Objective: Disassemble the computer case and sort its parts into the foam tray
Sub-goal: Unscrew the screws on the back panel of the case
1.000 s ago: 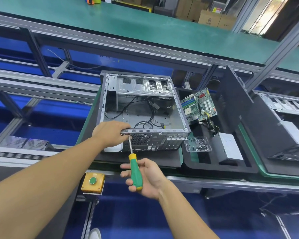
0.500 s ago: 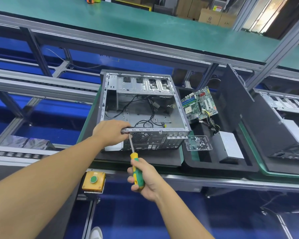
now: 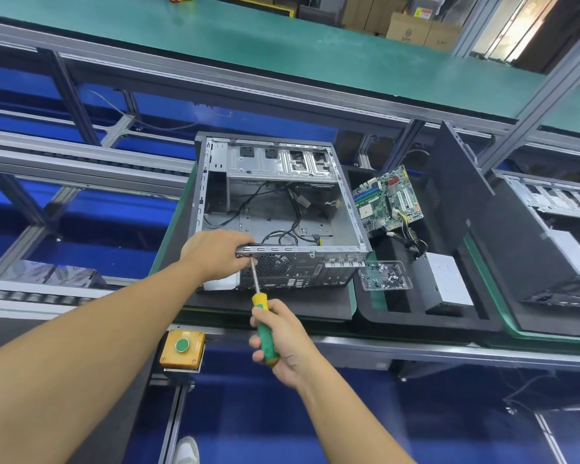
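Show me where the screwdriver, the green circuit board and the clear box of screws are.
screwdriver (image 3: 259, 301), head view, yellow top of its handle.
circuit board (image 3: 387, 200), head view, middle of its green face.
box of screws (image 3: 385, 275), head view, middle of the clear box.

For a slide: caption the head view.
Left hand grips the computer case; right hand holds a screwdriver to its rear panel.

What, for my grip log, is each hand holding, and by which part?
Right hand grips the screwdriver by its green handle; left hand holds the computer case at its near rim's left end.
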Available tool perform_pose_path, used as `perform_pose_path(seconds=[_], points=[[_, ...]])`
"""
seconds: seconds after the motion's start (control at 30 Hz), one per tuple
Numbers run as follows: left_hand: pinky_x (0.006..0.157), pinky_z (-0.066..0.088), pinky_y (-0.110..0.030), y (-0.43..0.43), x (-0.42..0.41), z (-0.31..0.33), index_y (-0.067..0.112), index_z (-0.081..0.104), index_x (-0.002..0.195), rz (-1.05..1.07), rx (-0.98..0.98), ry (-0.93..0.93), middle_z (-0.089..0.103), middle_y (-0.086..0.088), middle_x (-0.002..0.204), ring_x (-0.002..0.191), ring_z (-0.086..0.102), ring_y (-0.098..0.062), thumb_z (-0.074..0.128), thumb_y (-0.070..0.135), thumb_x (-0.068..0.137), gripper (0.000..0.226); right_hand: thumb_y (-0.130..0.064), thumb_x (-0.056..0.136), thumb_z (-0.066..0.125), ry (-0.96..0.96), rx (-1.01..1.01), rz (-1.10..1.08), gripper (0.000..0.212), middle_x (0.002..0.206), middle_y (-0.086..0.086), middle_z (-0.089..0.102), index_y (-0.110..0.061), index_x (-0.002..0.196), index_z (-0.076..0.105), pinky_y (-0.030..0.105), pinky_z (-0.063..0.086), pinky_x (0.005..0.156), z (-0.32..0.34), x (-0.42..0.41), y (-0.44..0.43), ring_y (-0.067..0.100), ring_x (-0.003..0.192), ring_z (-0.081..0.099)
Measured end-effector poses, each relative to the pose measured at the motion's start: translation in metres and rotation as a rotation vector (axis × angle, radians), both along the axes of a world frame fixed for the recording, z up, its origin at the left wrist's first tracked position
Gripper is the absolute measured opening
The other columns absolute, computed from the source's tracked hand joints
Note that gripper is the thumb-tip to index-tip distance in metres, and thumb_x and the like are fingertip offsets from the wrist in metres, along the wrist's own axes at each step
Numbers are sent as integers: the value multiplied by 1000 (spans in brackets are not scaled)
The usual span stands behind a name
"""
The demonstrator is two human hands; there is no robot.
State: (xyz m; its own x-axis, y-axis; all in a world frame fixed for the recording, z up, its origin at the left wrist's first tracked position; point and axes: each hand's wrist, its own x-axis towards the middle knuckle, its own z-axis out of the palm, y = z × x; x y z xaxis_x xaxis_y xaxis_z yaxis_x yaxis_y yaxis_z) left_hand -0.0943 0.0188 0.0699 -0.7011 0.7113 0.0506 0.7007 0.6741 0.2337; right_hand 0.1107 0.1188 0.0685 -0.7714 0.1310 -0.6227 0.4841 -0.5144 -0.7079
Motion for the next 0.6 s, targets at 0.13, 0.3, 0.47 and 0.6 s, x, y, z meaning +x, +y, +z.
perform_pose_path(seconds=[0.13, 0.3, 0.47, 0.6], points=[[68, 50, -31, 1, 0, -1, 50, 56, 113, 7, 5, 11, 68, 17, 100, 92, 65, -17, 49, 66, 86, 32, -31, 96, 45, -28, -267, 73, 36, 83, 9, 57, -5, 114, 64, 28, 41, 49, 8, -1, 14, 18, 59, 49], [68, 50, -31, 0, 0, -2, 50, 56, 113, 10, -1, 4, 68, 17, 99, 91, 65, -16, 48, 68, 86, 33, -18, 98, 49, 38, 8, 2, 25, 80, 6, 60, -4, 106, 67, 30, 49, 52, 1, 2, 5, 16, 57, 54], [62, 44, -28, 1, 0, -1, 49, 56, 111, -7, 2, 18, 67, 19, 95, 87, 64, -14, 48, 66, 87, 31, -15, 95, 65, 41, 189, -44, 12, 95, 6, 53, -16, 100, 54, 34, 57, 57, -5, 4, 1, 14, 60, 58], [64, 48, -29, 0, -1, -2, 50, 55, 110, -4, -1, 13, 67, 19, 96, 87, 64, -14, 48, 65, 87, 29, -23, 95, 59, -53, -71, -9, 12, 90, 8, 51, -16, 104, 59, 24, 38, 43, 7, 0, 6, 17, 55, 51]])
